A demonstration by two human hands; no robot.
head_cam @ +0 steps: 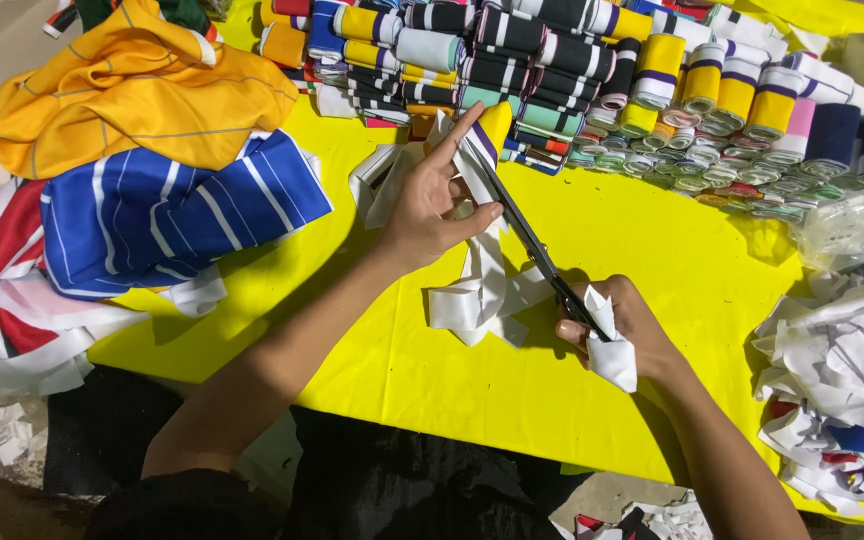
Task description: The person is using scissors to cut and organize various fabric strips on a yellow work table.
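Note:
My left hand pinches a white ribbed fabric band with a yellow and purple striped end, index finger stretched along it. The band's loose loops pile on the yellow table cover below the hand. My right hand grips black scissors, handle wrapped in white cloth. The blades run up and left along the band toward my left hand's fingers.
Rows of folded striped collar bands line the far edge. A heap of yellow, blue-striped and red cloth lies at the left. White cut strips pile up at the right, beside a clear plastic bag.

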